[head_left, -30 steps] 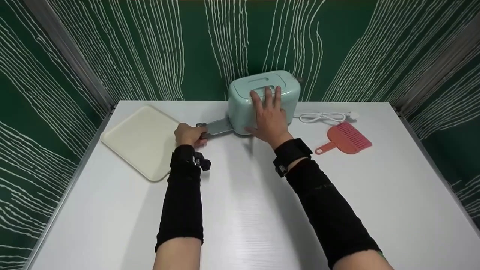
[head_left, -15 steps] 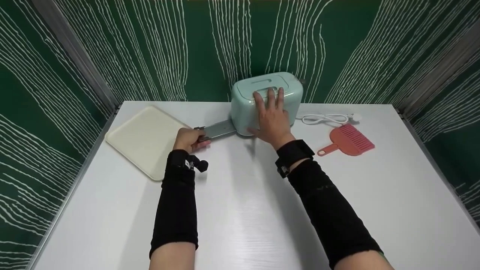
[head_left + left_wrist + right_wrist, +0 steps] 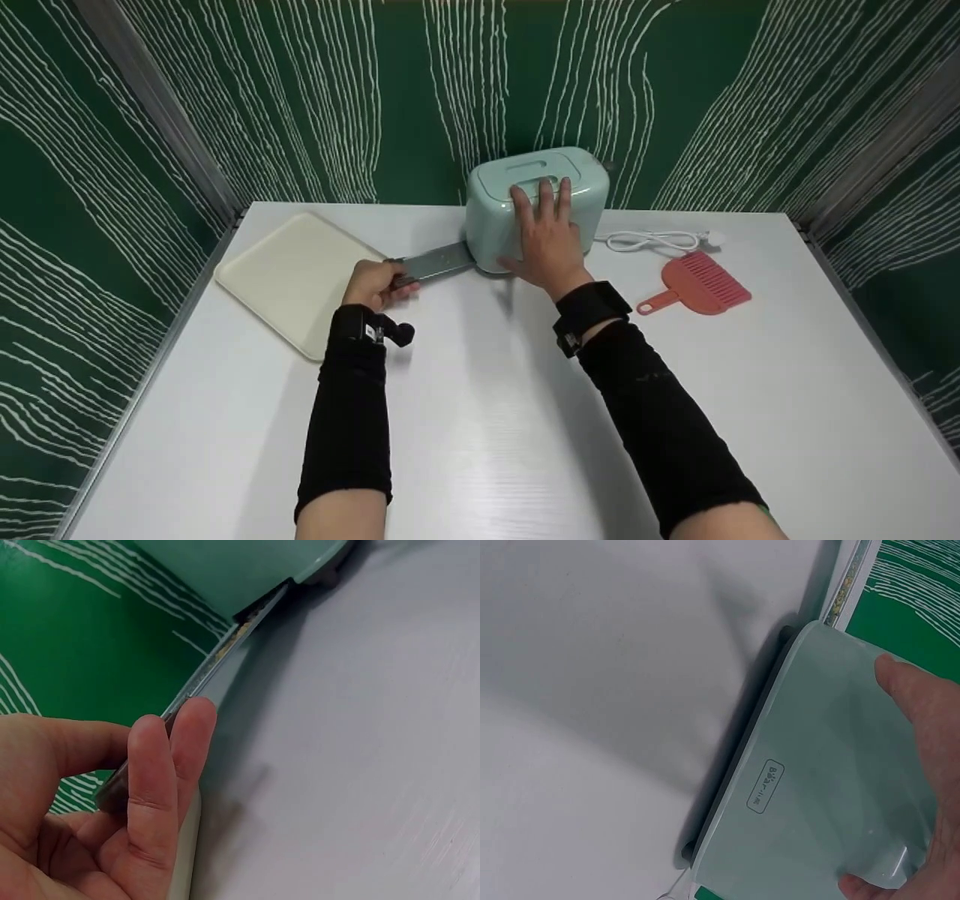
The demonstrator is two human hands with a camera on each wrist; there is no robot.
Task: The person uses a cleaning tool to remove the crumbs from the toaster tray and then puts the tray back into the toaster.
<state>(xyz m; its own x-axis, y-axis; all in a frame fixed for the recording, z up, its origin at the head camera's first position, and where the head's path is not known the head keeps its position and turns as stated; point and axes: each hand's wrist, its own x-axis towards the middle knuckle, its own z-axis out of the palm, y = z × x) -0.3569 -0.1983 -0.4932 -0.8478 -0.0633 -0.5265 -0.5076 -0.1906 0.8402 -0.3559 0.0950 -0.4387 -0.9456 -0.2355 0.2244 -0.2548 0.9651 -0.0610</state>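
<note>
The mint toaster is cased in smooth, glossy, plastic-looking material; the crumb tray is finished in smooth, grey, metal-like sheen. A matt finish is seen on the cream plate. The coral brush is ridged and plastic-like, the black sleeves are made of matt cloth, and the white tabletop is faintly streaked and satiny.

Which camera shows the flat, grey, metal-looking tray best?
The head view: the top of the tray shows between the left hand and the boxy, shiny green toaster. The left wrist view shows its thin edge; the right wrist view, only a narrow strip.
</note>
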